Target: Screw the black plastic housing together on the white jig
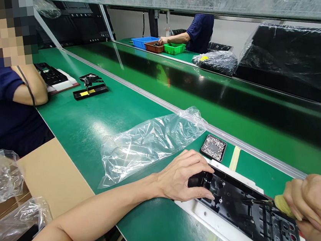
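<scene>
The black plastic part [245, 207] lay on the white fixture [219, 226], pinned under the half-curled left hand [181, 176]; a screwdriver [277, 203] was gripped in the closed right hand [317, 203] over it.
</scene>
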Demonstrator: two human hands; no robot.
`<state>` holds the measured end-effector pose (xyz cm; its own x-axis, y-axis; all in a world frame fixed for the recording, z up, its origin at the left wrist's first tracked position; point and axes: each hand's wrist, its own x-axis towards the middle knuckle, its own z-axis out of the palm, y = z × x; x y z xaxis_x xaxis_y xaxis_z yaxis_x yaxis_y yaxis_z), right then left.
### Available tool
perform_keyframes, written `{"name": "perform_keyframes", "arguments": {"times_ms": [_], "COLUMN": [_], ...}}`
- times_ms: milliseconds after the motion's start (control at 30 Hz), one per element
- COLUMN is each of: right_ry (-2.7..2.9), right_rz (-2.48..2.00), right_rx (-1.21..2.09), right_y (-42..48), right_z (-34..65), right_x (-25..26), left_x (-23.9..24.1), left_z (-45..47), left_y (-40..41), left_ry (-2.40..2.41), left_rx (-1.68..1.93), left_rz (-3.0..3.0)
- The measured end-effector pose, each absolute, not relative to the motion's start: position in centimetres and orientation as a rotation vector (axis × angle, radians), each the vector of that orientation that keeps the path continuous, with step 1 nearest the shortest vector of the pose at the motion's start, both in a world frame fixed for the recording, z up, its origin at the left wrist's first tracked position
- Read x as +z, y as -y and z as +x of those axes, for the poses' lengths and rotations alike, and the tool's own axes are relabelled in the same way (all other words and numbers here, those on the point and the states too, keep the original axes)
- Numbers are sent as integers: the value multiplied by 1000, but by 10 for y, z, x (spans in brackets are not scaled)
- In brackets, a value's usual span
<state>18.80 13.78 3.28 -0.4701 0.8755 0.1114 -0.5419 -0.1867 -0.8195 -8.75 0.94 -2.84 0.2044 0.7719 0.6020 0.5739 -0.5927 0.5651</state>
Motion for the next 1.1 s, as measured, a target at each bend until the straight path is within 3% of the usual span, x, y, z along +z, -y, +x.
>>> {"name": "perform_keyframes", "arguments": {"times_ms": [1100], "right_ry": [1067], "right_rz": [-561], "right_rx": [1672], "right_y": [-139], "right_z": [178], "right_x": [14], "left_x": [-28], "left_z": [-88], "left_y": [-9], "left_ry": [-1285], "left_rx": [1337], "left_rz": [2253]}}
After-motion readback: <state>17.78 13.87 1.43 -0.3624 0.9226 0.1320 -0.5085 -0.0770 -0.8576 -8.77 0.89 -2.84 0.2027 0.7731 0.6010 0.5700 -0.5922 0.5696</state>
